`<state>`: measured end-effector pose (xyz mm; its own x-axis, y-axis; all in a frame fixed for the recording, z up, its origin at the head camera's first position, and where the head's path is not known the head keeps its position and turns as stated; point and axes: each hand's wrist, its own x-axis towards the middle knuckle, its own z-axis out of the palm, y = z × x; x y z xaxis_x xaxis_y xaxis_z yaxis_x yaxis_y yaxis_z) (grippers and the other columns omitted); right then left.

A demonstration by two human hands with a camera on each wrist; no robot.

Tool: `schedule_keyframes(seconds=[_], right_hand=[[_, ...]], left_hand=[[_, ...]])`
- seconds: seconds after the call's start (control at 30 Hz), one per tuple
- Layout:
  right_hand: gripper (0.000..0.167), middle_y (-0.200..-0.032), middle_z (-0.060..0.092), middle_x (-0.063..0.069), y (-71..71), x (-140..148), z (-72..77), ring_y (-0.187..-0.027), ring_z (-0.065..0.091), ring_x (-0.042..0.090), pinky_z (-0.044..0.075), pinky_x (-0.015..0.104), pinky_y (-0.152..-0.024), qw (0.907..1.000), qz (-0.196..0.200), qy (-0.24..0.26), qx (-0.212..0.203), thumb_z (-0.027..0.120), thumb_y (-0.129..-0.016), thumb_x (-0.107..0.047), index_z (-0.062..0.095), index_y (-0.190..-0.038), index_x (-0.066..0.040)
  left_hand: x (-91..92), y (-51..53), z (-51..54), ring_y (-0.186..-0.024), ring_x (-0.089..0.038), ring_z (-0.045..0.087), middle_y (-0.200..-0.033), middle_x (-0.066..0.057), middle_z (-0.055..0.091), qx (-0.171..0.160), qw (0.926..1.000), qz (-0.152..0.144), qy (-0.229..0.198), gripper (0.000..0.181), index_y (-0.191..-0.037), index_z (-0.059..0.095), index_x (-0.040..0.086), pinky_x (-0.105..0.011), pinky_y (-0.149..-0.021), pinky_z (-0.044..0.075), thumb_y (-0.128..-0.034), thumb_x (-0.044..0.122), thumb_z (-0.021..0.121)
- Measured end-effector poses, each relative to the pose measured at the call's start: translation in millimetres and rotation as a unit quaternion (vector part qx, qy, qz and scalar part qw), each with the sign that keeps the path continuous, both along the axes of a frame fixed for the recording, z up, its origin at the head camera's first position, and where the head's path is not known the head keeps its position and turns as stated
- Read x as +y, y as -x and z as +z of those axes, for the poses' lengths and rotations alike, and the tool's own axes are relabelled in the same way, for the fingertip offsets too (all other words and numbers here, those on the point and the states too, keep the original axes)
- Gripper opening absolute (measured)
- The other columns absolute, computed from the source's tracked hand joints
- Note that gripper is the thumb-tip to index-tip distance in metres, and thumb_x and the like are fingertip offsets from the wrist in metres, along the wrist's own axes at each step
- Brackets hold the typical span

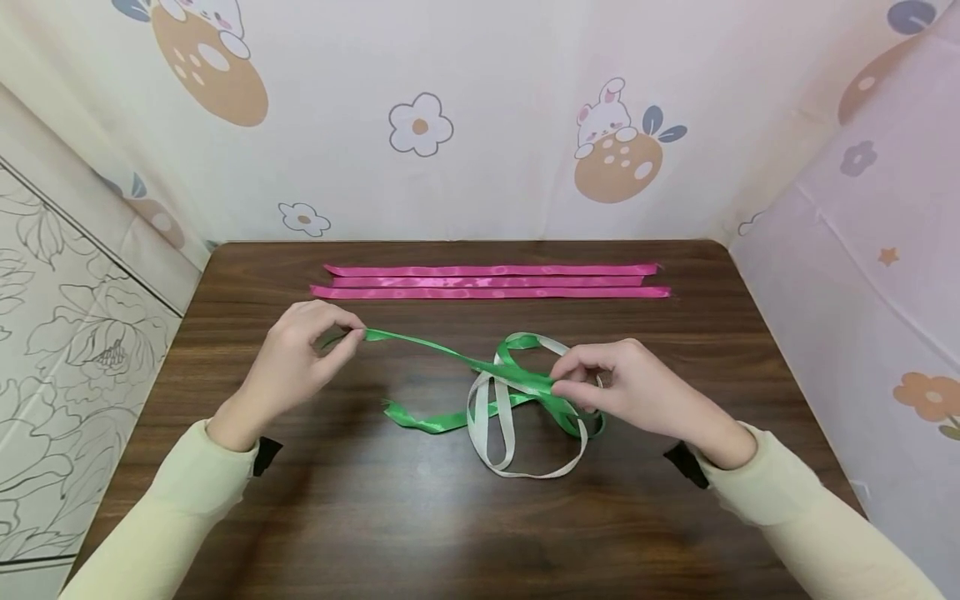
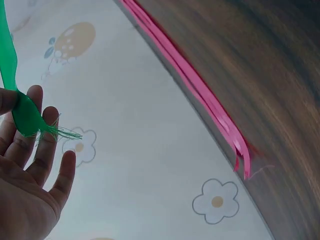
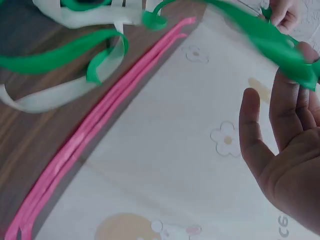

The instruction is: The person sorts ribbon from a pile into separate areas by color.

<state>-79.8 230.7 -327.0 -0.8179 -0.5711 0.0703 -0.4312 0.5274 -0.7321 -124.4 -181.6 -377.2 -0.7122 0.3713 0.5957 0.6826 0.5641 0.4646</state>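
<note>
My left hand [image 1: 296,354] pinches a frayed end of green ribbon [image 1: 427,343] between thumb and fingertips; the loose threads show in the left wrist view. From there the ribbon runs slanting across to my right hand [image 1: 626,383], which pinches it between thumb and fingers. Around and below the right hand, loops of the green ribbon and a white ribbon [image 1: 540,476], or the ribbon's pale side, hang in a loose tangle. One green tail [image 1: 431,423] points left. In the right wrist view the green ribbon [image 3: 265,40] is blurred near the fingertips.
Three pink ribbons [image 1: 487,292] lie side by side along the back of the dark wooden table [image 1: 360,517]. Behind the table hangs a pale curtain [image 1: 495,183] with rabbits and flowers. Another printed sheet [image 1: 885,275] borders the right side.
</note>
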Motion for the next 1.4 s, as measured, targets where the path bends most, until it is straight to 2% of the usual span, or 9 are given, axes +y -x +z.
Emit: schedule_keyframes(seconds=[0.13,0.3,0.43,0.53,0.63,0.93,1.2,1.4], right_hand=[[0.012,-0.075,0.068,-0.013,1.6,9.2,8.7,-0.064,0.058,0.001,0.046,0.019,-0.055,1.0000,0.001,-0.003,-0.009,0.078,-0.091,-0.013,0.076,-0.098,-0.023],[0.017,-0.079,0.069,-0.014,3.4,21.3,16.6,-0.067,0.061,0.002,0.048,0.020,-0.058,0.9999,0.007,-0.008,-0.010,0.079,-0.090,-0.009,0.077,-0.101,-0.021],[0.020,-0.082,0.069,-0.014,4.6,25.6,19.7,-0.071,0.064,0.001,0.052,0.019,-0.063,0.9998,0.014,-0.016,0.004,0.076,-0.091,-0.003,0.076,-0.100,-0.021],[0.021,-0.084,0.069,-0.016,5.1,26.1,20.5,-0.077,0.063,0.000,0.052,0.019,-0.065,0.9992,0.015,-0.028,0.026,0.075,-0.091,-0.002,0.075,-0.096,-0.022],[0.022,-0.084,0.068,-0.018,5.2,26.7,21.2,-0.078,0.062,-0.002,0.051,0.018,-0.065,0.9985,0.011,-0.039,0.036,0.075,-0.090,-0.002,0.074,-0.095,-0.023],[0.027,-0.086,0.071,-0.017,6.2,41.6,25.4,-0.079,0.062,-0.003,0.049,0.015,-0.068,0.9934,-0.029,-0.084,0.073,0.076,-0.086,0.002,0.074,-0.095,-0.024],[0.029,-0.087,0.072,-0.011,10.7,58.9,26.7,-0.081,0.060,-0.006,0.045,0.014,-0.064,0.9879,-0.065,-0.098,0.101,0.075,-0.085,0.003,0.074,-0.095,-0.025],[0.030,-0.088,0.072,-0.009,16.0,67.0,25.2,-0.078,0.057,-0.006,0.041,0.015,-0.060,0.9809,-0.088,-0.119,0.126,0.071,-0.084,0.006,0.074,-0.095,-0.022]], left_hand=[[-4.8,0.4,3.2,-0.074,-0.010,0.055,-0.084,0.001,0.073,0.003,0.9999,0.014,-0.003,0.002,-0.090,0.072,0.008,-0.030,-0.090,0.043,-0.0914,0.007,0.074],[-10.5,-0.1,7.6,-0.074,-0.011,0.054,-0.082,-0.001,0.073,0.004,0.9994,0.033,-0.005,0.012,-0.090,0.073,0.009,-0.030,-0.088,0.042,-0.0854,-0.001,0.076],[-13.7,-1.2,11.0,-0.077,-0.013,0.056,-0.081,-0.003,0.073,0.002,0.9993,0.036,-0.007,0.001,-0.090,0.073,0.007,-0.029,-0.089,0.042,-0.0910,0.007,0.073],[-15.1,-2.1,13.7,-0.078,-0.013,0.057,-0.082,-0.003,0.073,-0.001,0.9994,0.035,-0.003,0.007,-0.091,0.073,0.006,-0.028,-0.090,0.041,-0.0934,0.012,0.071],[-16.0,-2.6,16.3,-0.079,-0.014,0.058,-0.083,-0.004,0.073,-0.002,0.9994,0.036,-0.002,0.005,-0.091,0.074,0.007,-0.028,-0.091,0.041,-0.0920,0.011,0.072],[-23.9,-1.2,19.3,-0.087,-0.021,0.064,-0.088,-0.009,0.076,0.010,0.9983,0.054,-0.018,0.005,-0.092,0.075,0.003,-0.020,-0.092,0.042,-0.0881,0.006,0.073],[-33.4,2.5,17.6,-0.085,-0.024,0.064,-0.088,-0.012,0.075,0.008,0.9969,0.076,-0.015,0.006,-0.093,0.075,0.001,-0.023,-0.083,0.043,-0.0870,0.002,0.074],[-34.0,5.8,14.3,-0.082,-0.023,0.064,-0.085,-0.009,0.075,0.015,0.9959,0.085,-0.027,0.009,-0.092,0.075,0.004,-0.024,-0.079,0.042,-0.0854,-0.001,0.075]])
